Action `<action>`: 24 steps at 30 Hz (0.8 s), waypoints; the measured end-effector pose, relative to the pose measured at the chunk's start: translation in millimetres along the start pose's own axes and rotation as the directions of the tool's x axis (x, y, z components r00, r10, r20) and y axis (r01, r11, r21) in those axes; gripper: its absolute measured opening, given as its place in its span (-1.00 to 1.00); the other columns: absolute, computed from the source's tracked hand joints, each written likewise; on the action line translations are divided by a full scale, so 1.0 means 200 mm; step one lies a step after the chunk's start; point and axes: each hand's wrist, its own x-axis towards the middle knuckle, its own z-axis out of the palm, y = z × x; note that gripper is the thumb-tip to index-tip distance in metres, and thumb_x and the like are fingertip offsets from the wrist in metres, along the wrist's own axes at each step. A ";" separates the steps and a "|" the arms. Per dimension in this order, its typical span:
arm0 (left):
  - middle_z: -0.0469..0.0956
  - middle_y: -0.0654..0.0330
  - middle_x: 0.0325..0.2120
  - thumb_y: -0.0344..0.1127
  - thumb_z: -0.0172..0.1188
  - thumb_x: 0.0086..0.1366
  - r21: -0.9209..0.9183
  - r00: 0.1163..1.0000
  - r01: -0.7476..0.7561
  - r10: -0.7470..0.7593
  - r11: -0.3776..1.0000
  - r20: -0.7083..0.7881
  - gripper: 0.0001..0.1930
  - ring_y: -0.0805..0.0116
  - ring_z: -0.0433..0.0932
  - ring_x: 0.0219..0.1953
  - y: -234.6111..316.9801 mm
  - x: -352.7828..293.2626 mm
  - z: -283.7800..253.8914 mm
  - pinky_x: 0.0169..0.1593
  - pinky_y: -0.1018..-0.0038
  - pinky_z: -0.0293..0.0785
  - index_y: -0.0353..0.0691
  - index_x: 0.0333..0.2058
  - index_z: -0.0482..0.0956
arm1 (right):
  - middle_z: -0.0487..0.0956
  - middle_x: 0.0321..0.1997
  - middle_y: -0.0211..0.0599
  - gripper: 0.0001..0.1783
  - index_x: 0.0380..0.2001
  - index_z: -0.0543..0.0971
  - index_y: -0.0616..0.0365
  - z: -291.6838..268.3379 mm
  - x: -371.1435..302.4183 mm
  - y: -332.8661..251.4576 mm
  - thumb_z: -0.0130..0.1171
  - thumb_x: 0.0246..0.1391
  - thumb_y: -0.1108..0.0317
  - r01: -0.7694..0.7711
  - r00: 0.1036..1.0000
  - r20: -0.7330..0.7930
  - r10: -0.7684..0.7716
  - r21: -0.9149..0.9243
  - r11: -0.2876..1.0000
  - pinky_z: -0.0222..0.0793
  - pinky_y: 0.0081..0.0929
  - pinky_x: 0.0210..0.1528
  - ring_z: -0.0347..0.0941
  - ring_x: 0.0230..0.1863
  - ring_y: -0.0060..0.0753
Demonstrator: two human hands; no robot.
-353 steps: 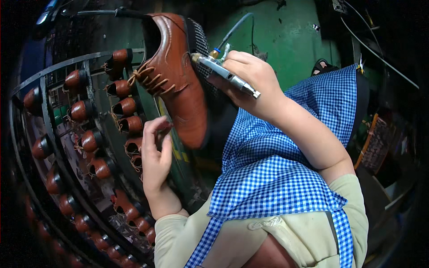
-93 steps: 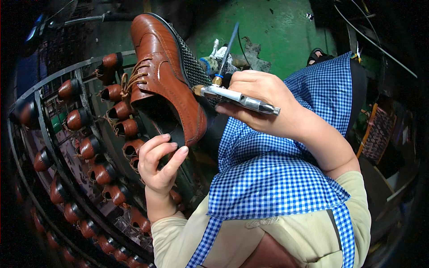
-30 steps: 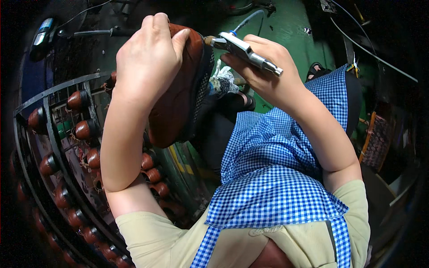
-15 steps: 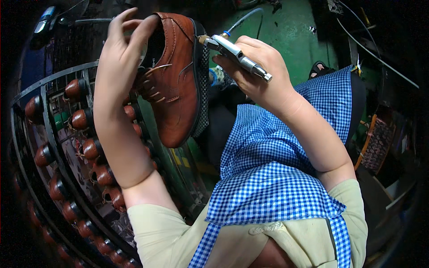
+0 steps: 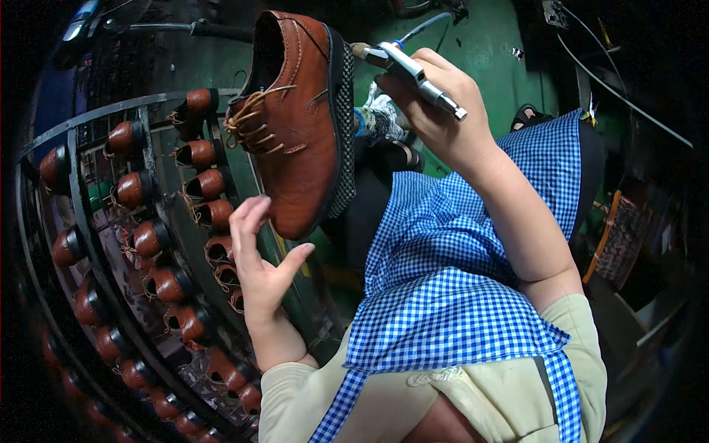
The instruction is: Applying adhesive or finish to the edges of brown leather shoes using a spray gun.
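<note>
Lowered since half a second ago, from beside the collar to next to the toe: left hand (image 5: 266,269), fingers loosely bent, thumb spread wide, nothing in its grasp. Impossible to tell contact from a near miss between fingertips and leather. Over on the other side, right hand (image 5: 447,111) wrapped firmly around a silver air-gun-like tool (image 5: 413,77), nozzle pointed at the heel end, just beside the sole edge.

Between both hands, a brown lace-up shoe (image 5: 295,170), toe down, opening up and to the left, tan laces (image 5: 258,122) tied, dark textured sole (image 5: 343,140) facing right. Not clear what bears its weight. Probably light to moderate in heft, stiff at heel and sole, softer across the vamp, a little slippery on the smooth upper and easily scuffed there. Best taken by the heel counter or the sole edges, with loose lace ends kept clear.

Further out, to the left, a dark metal rack (image 5: 74,151) bearing rows of similar brown shoes (image 5: 148,236). Below and right, a blue checked apron (image 5: 465,295); beyond, a thin air hose (image 5: 425,28) and green floor (image 5: 480,44).
</note>
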 end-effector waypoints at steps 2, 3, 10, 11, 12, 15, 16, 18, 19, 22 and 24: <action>0.41 0.05 0.09 -0.27 0.55 -0.08 0.094 1.000 0.016 -0.017 0.995 0.012 -0.29 0.08 0.42 0.12 0.01 0.00 0.01 0.21 0.23 0.34 -0.20 0.11 0.50 | 0.47 -0.43 -0.26 -0.84 -0.34 0.60 0.26 0.00 0.00 0.03 0.28 0.21 0.36 0.002 1.000 0.021 -0.002 -0.037 0.999 0.31 -0.41 -0.46 0.40 -0.50 -0.35; 0.42 0.05 0.07 -0.32 0.53 -0.07 0.070 1.000 0.029 -0.028 0.997 -0.003 -0.33 0.07 0.42 0.12 0.01 -0.01 0.01 0.22 0.22 0.34 -0.17 0.08 0.53 | 0.45 -0.44 -0.28 -0.83 -0.33 0.59 0.26 0.01 0.01 0.03 0.28 0.21 0.35 -0.006 1.000 0.015 0.005 0.009 1.000 0.29 -0.41 -0.46 0.38 -0.51 -0.36; 0.42 0.07 0.09 -0.41 0.53 -0.05 0.003 0.993 0.114 -0.114 0.993 -0.011 -0.45 0.10 0.42 0.15 0.00 -0.04 0.01 0.22 0.27 0.34 -0.17 0.00 0.64 | 0.42 -0.48 -0.28 -0.80 -0.36 0.57 0.25 0.03 0.07 0.02 0.30 0.20 0.32 -0.033 0.999 0.018 0.031 0.109 0.994 0.27 -0.37 -0.46 0.34 -0.53 -0.30; 0.42 0.07 0.10 -0.40 0.53 -0.06 0.020 0.993 0.116 -0.116 0.993 -0.016 -0.45 0.10 0.42 0.15 0.01 -0.04 0.00 0.22 0.26 0.34 -0.17 0.00 0.64 | 0.42 -0.48 -0.27 -0.80 -0.36 0.58 0.24 0.03 0.08 0.02 0.30 0.20 0.32 -0.024 1.000 0.017 0.023 0.099 0.995 0.28 -0.37 -0.46 0.35 -0.53 -0.29; 0.42 0.07 0.10 -0.40 0.53 -0.06 0.024 0.994 0.111 -0.111 0.994 -0.014 -0.45 0.10 0.42 0.15 0.01 -0.04 0.00 0.22 0.26 0.34 -0.17 0.00 0.64 | 0.43 -0.48 -0.27 -0.81 -0.37 0.58 0.24 0.03 0.09 0.03 0.30 0.20 0.32 -0.016 1.000 0.017 0.014 0.089 0.996 0.29 -0.37 -0.46 0.36 -0.53 -0.29; 0.43 0.07 0.10 -0.40 0.54 -0.06 -0.007 0.993 0.116 -0.116 0.993 -0.022 -0.45 0.11 0.43 0.15 0.00 -0.05 0.00 0.22 0.26 0.34 -0.16 0.00 0.65 | 0.48 -0.45 -0.23 -0.81 -0.32 0.63 0.17 0.03 0.09 0.02 0.29 0.20 0.26 -0.040 0.999 0.019 0.038 0.099 0.994 0.36 -0.34 -0.43 0.44 -0.49 -0.20; 0.43 0.07 0.10 -0.40 0.54 -0.06 0.004 0.993 0.117 -0.117 0.993 -0.023 -0.45 0.11 0.43 0.15 0.01 -0.05 0.00 0.22 0.26 0.34 -0.16 0.00 0.65 | 0.51 -0.43 -0.21 -0.80 -0.27 0.67 0.10 0.03 0.09 0.02 0.28 0.19 0.21 -0.061 0.998 0.034 0.058 0.096 0.993 0.41 -0.30 -0.42 0.50 -0.45 -0.13; 0.43 0.08 0.10 -0.41 0.54 -0.06 0.016 0.992 0.122 -0.121 0.992 -0.024 -0.45 0.11 0.43 0.15 0.02 -0.05 0.00 0.22 0.26 0.34 -0.16 0.00 0.66 | 0.52 -0.43 -0.21 -0.81 -0.29 0.66 0.10 0.03 0.09 0.02 0.28 0.19 0.21 -0.071 0.997 0.048 0.067 0.085 0.994 0.42 -0.29 -0.41 0.51 -0.44 -0.12; 0.43 0.08 0.09 -0.42 0.54 -0.06 0.013 0.993 0.119 -0.119 0.993 -0.024 -0.45 0.11 0.43 0.15 0.03 -0.05 0.00 0.22 0.26 0.34 -0.16 0.00 0.66 | 0.52 -0.42 -0.21 -0.81 -0.30 0.66 0.09 0.02 0.09 0.02 0.28 0.18 0.21 -0.080 0.995 0.063 0.075 0.072 0.994 0.43 -0.29 -0.41 0.52 -0.43 -0.11; 0.44 0.08 0.09 -0.43 0.54 -0.07 0.019 0.994 0.105 -0.105 0.994 -0.017 -0.45 0.12 0.44 0.14 0.03 -0.04 0.00 0.22 0.27 0.35 -0.16 0.00 0.66 | 0.45 -0.48 -0.24 -0.85 -0.36 0.61 0.21 0.03 0.09 0.00 0.30 0.18 0.35 -0.001 0.999 0.042 -0.003 0.087 0.996 0.33 -0.37 -0.46 0.41 -0.52 -0.25; 0.44 0.08 0.09 -0.44 0.54 -0.07 0.028 0.995 0.099 -0.098 0.995 -0.013 -0.45 0.12 0.44 0.14 0.04 -0.05 0.01 0.21 0.27 0.35 -0.16 0.00 0.67 | 0.45 -0.48 -0.23 -0.85 -0.37 0.60 0.21 0.04 0.07 -0.01 0.31 0.16 0.36 0.008 0.998 0.054 -0.012 0.076 0.997 0.34 -0.36 -0.47 0.41 -0.52 -0.23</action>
